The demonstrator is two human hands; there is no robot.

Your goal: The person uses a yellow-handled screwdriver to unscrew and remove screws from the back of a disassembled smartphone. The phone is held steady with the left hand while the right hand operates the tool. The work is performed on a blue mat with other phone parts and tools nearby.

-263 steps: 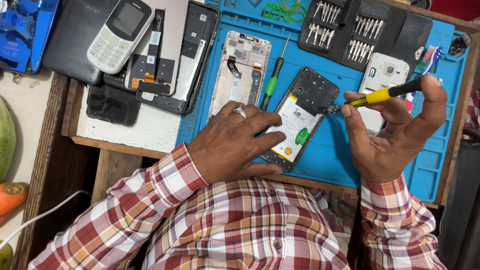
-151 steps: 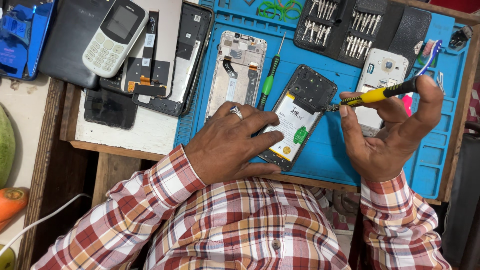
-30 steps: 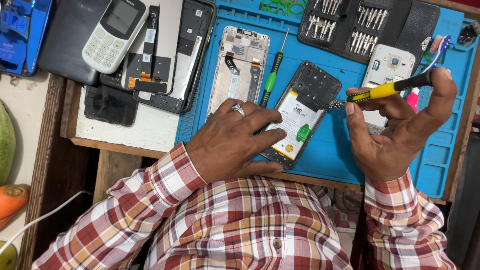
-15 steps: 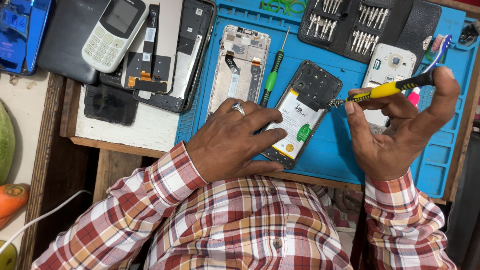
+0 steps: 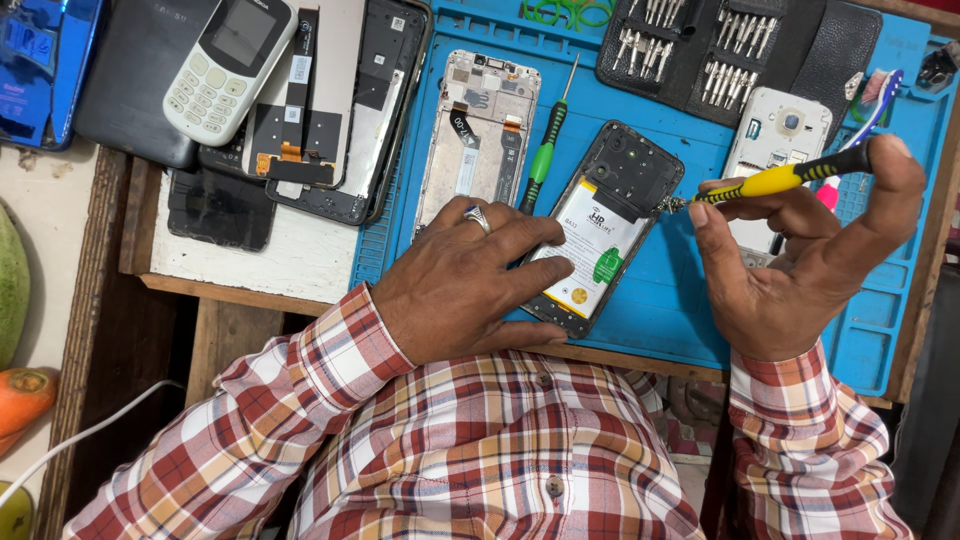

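Observation:
An opened black smartphone (image 5: 610,225) with its white battery showing lies on the blue repair mat (image 5: 690,300). My left hand (image 5: 465,280) presses flat on the phone's lower half, a ring on one finger. My right hand (image 5: 800,270) grips a yellow-and-black screwdriver (image 5: 780,180), whose tip meets the phone's right edge near the top.
On the mat lie a green-handled screwdriver (image 5: 545,150), a bare phone frame (image 5: 475,125), a white phone back (image 5: 775,135) and a black case of bits (image 5: 715,50). To the left are a white keypad phone (image 5: 225,65), a dark screen assembly (image 5: 340,110) and other flat phone parts.
My right hand has risen slightly and its fingers have shifted along the screwdriver handle. The tip stays at the phone's edge. My left hand has not moved.

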